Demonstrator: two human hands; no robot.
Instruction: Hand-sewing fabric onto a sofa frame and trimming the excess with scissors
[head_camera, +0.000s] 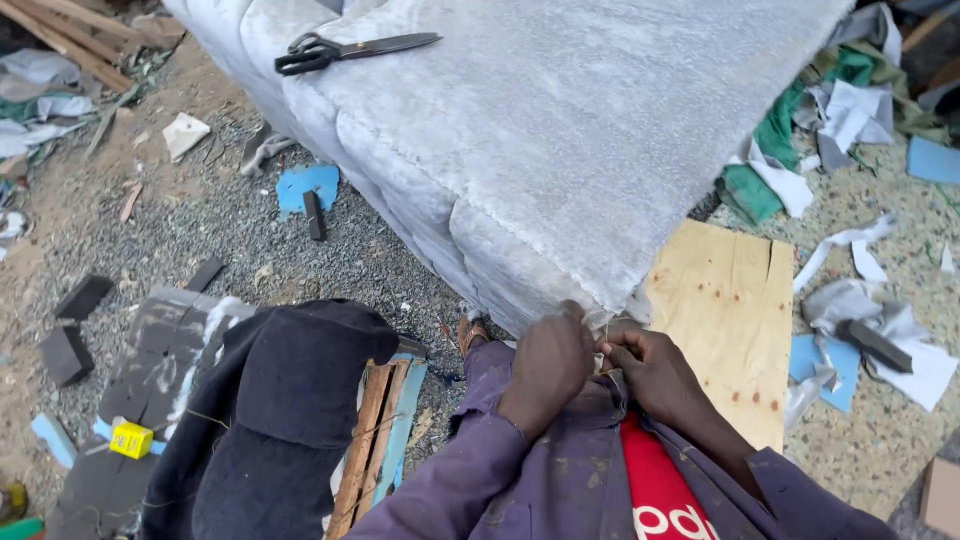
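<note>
Both hands, left hand and right hand, pinch the grey upholstery's corner.

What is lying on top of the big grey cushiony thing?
A pair of black scissors lies on top of the grey upholstered piece, near its far edge. Nothing else shows on top. The piece covers whatever is beneath it, except a plywood board that sticks out.

Upholstered grey seat blocked twelve o'clock, scissors lying at its eleven o'clock edge; plywood sheet lay flat and passable at three o'clock, dark bundle closed nine o'clock, with open gravel at ten o'clock.
</note>
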